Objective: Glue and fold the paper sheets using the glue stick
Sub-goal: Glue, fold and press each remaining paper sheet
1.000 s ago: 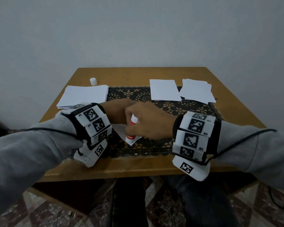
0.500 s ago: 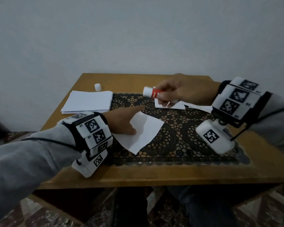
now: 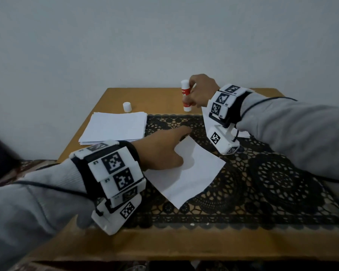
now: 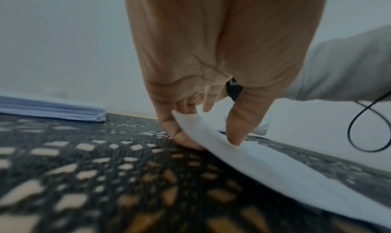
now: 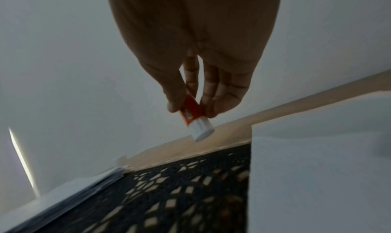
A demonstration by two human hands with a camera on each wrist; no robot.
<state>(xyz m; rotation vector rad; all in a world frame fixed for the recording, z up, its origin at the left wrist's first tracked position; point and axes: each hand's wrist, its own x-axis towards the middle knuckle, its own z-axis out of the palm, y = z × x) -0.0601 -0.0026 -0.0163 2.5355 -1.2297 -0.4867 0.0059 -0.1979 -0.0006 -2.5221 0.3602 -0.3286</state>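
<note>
Head view: your surface (image 3: 160,245) is carrying a black lace mat (image 3: 262,184), a paper stack (image 3: 114,127) and one loose sheet (image 3: 192,178). Your left grip (image 3: 160,151) is pinching that sheet's corner; your right grip (image 3: 201,91) is holding the glue stick (image 3: 186,96) upright at the far edge, near its cap (image 3: 127,107).

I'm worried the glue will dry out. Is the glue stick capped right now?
Uncapped: the small white cap stands alone on the table, apart from the glue stick that the right hand holds upright.
</note>
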